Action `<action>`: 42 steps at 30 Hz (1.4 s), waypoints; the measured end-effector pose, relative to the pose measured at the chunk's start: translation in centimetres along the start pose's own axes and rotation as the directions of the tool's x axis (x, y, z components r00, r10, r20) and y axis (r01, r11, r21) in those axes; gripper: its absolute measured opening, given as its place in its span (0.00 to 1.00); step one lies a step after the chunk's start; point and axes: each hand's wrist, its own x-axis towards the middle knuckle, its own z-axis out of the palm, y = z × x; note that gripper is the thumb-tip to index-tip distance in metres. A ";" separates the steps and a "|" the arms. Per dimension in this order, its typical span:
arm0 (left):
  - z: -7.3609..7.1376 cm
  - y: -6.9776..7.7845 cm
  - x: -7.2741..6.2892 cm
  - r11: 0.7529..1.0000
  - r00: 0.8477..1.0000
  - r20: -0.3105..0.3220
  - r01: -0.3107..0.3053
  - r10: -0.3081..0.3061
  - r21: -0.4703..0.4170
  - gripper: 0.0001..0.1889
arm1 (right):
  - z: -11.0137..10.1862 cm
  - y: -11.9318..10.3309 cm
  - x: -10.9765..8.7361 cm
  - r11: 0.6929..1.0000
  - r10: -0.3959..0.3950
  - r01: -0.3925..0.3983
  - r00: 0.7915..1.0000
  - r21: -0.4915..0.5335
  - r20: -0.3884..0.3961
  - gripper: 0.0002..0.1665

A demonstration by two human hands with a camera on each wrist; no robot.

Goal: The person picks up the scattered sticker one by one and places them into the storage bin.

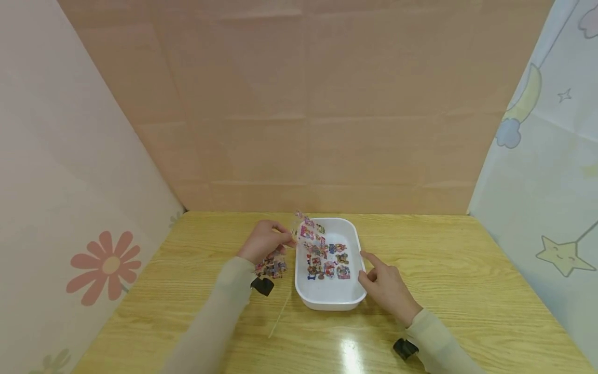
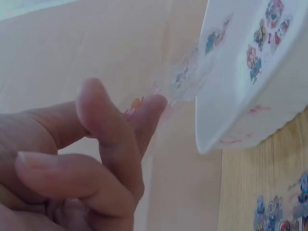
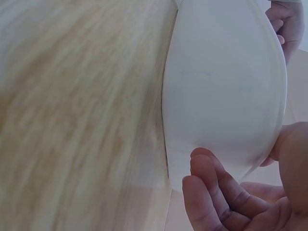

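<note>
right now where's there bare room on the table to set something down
Bare tabletop lies between the right hand and right wall, and between left sleeve and left wall. Crowded: the tray's left edge, with left hand, held sticker sheet and more stickers.

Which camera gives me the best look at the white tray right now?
The head view shows the white tray best: nearly its whole outline and the stickers inside. The left wrist view shows only part of it, past the left hand; the right wrist view shows just its outer side, near the right hand.
</note>
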 end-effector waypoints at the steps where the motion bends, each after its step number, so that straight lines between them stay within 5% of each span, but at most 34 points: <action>1: 0.2 0.1 0.1 1.000 1.000 0.006 -0.005 0.005 0.003 0.07 | 0.0 0.0 0.0 1.000 0.004 -0.004 1.000 0.001 -0.001 0.32; 9: 2.2 0.7 0.8 0.999 0.997 0.065 -0.029 0.027 0.037 0.07 | 0.0 0.0 -0.1 1.000 0.007 -0.007 1.000 0.003 -0.004 0.32; 21: 4.9 1.1 2.1 0.998 0.997 0.072 0.002 -0.006 0.067 0.08 | 0.2 0.2 0.1 1.000 0.012 -0.012 1.000 -0.011 0.001 0.32; 42: 6.8 0.6 2.4 0.987 0.997 0.053 0.049 -0.057 0.156 0.08 | 0.1 0.1 0.1 1.000 0.018 -0.018 1.000 -0.001 0.016 0.32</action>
